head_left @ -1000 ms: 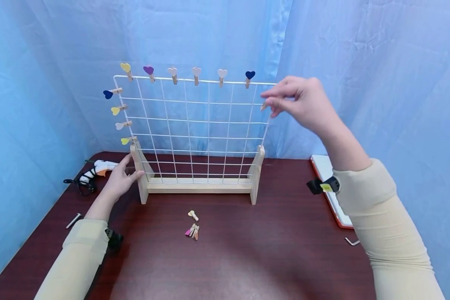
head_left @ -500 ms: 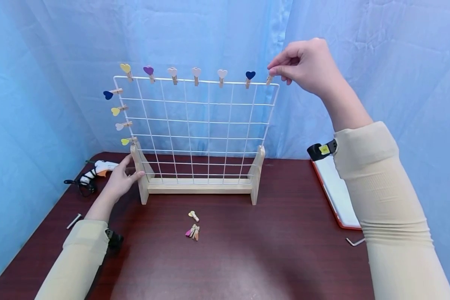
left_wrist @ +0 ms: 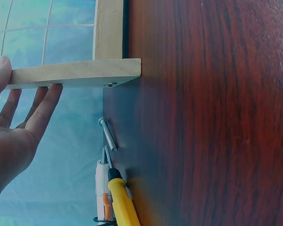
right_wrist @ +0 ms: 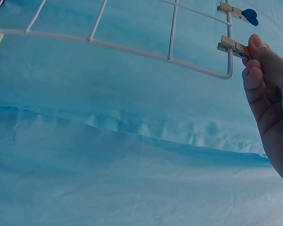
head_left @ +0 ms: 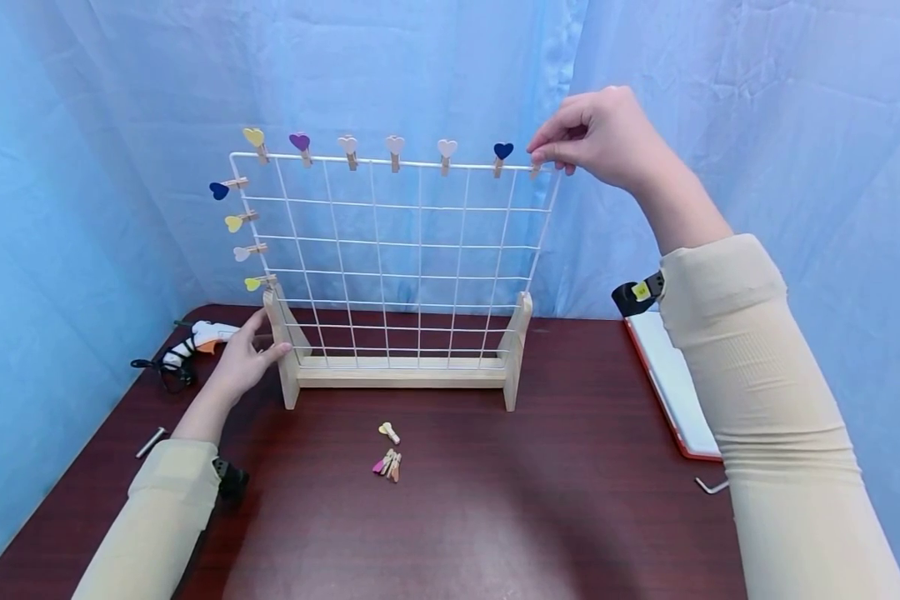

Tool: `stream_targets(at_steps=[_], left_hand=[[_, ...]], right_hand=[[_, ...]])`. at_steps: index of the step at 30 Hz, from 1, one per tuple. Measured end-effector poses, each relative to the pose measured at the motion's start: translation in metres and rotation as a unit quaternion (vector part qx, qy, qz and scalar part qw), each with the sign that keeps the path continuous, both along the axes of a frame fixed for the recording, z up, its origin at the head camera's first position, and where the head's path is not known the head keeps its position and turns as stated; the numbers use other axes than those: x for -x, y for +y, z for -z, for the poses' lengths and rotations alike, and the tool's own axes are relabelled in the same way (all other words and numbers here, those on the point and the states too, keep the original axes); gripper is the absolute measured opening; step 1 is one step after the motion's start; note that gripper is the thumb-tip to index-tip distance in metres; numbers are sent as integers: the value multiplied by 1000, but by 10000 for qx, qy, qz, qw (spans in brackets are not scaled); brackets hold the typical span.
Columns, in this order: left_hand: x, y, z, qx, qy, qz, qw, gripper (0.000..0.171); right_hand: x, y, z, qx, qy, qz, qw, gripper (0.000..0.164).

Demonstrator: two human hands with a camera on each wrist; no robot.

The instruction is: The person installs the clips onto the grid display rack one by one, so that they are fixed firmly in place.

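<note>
A white wire grid (head_left: 420,204) stands upright in a wooden stand (head_left: 401,377). My right hand (head_left: 607,142) pinches a small wooden clothespin (right_wrist: 233,47) at the top wire near the right corner. Its jaws straddle the wire in the right wrist view; my fingers mostly cover its other end. Beside it is a clothespin with a dark blue heart (head_left: 503,152). Several more heart clothespins line the top and left wires, such as a purple one (head_left: 300,142). My left hand (head_left: 243,358) holds the stand's left side panel (left_wrist: 75,70), thumb on one face and fingers on the other.
Several loose clothespins (head_left: 388,465) lie on the dark red table (head_left: 450,533) before the stand. At left are a glue gun (head_left: 206,335), a bolt (head_left: 151,442) and a yellow-handled tool (left_wrist: 122,202). A white, red-edged board (head_left: 675,383) and hex key (head_left: 712,486) lie right.
My right hand has risen from beside the grid's upper right to the top wire with the clothespin, then shifted slightly left and down. The left hand has stayed on the stand.
</note>
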State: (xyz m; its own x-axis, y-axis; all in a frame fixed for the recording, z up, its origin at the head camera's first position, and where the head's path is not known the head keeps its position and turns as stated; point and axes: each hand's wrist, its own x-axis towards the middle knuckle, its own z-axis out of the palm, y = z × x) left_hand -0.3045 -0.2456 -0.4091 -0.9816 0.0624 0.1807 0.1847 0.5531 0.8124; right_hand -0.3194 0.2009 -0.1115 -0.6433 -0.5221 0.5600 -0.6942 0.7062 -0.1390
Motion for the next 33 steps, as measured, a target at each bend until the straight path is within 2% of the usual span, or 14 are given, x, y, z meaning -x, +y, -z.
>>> stream_targets(at_steps=[6,11,16,19,22,25,28,33], left_hand=[[0,-1,-1,-1,-36,-2,10000,74],[0,-1,-1,6,-125,-23,9999,75],[0,0,-2,15,-132,-29,9999,74],[0,2,-2,-3,-128,-14,9999,74],[1,3,-1,-18,-123,4,9999,73],[2,5,-2,-27,-97,8,9999,72],[3,5,-2,-27,-76,9,10000,72],[2,5,-1,-5,-88,18,10000,73]], right_hand=[[-4,1,-1,62,-158,111,9998,28],[-19,0,-3,467,-30,13,9989,32],[-53,-16,4,791,-28,-698,9944,27],[-67,-27,18,773,68,-1177,9900,26],[-66,-33,44,720,206,-1514,9856,29],[-56,-38,82,713,152,-1733,9822,32],[-47,-44,125,582,-38,-1849,9810,33],[-51,-64,190,283,-572,-1808,9814,38]])
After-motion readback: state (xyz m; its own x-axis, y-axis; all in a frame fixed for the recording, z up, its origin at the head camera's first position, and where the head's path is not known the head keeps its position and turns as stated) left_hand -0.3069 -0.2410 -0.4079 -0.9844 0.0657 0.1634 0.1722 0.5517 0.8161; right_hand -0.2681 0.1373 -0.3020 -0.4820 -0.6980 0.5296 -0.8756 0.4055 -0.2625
